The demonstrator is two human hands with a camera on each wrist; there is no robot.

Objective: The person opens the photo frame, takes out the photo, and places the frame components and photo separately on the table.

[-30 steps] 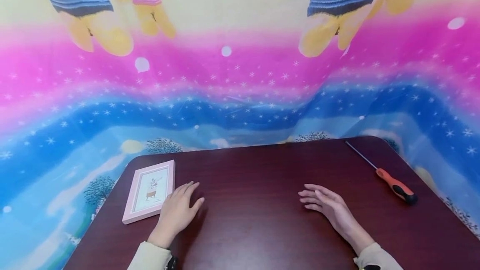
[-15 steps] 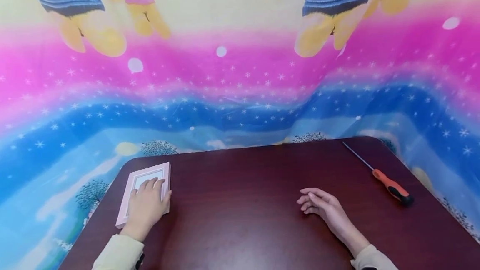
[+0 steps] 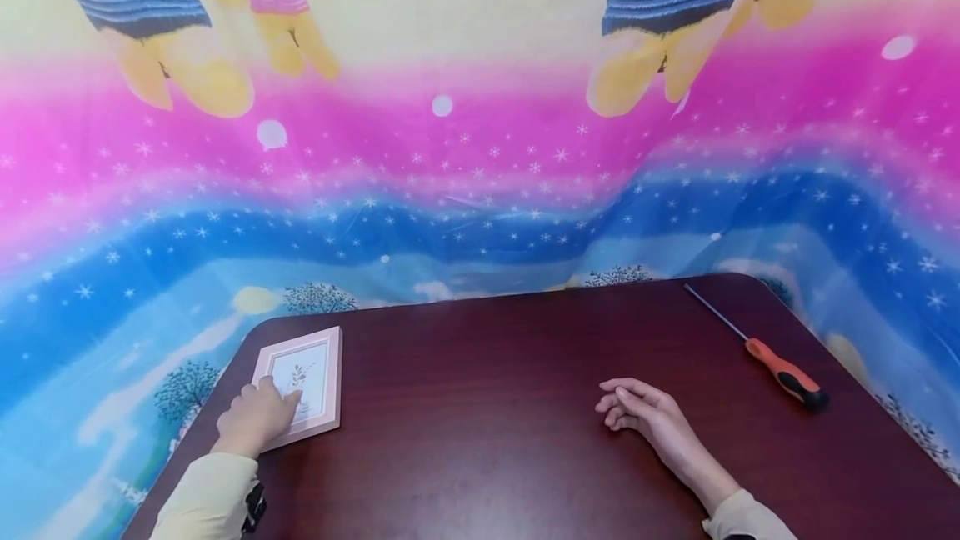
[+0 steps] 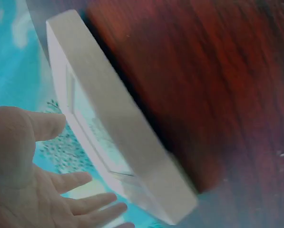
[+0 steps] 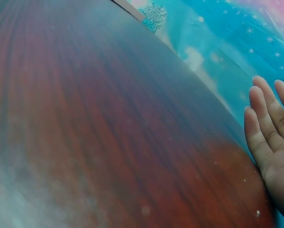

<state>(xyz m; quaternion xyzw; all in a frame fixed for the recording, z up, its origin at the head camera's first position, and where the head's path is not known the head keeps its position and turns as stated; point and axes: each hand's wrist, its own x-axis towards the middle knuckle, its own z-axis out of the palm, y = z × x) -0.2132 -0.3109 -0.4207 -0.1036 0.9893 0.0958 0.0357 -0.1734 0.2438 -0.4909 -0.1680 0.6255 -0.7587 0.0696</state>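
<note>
At the left of the table lies a pink picture frame (image 3: 331,386) with a plant picture behind its pane. My left hand (image 3: 257,417) is over its lower left corner and hides that part. In the left wrist view the frame's thick side (image 4: 118,118) faces the camera, while the left hand (image 4: 23,166) has its fingers spread and the thumb tip right at the frame's edge, gripping nothing. My right hand (image 3: 643,415) hovers over the table's right half, fingers loosely bent and holding nothing; the right wrist view shows this hand (image 5: 277,147) with its fingers extended.
A screwdriver (image 3: 783,371) with an orange and black handle lies at the right of the dark red-brown table (image 3: 480,407), its shaft toward the back edge. A printed cloth (image 3: 450,148) hangs behind and beside the table.
My left hand has moved left, from beside the picture frame, across its face, to its lower left corner. The right hand's fingers have bent slightly; the screwdriver has stayed put.
</note>
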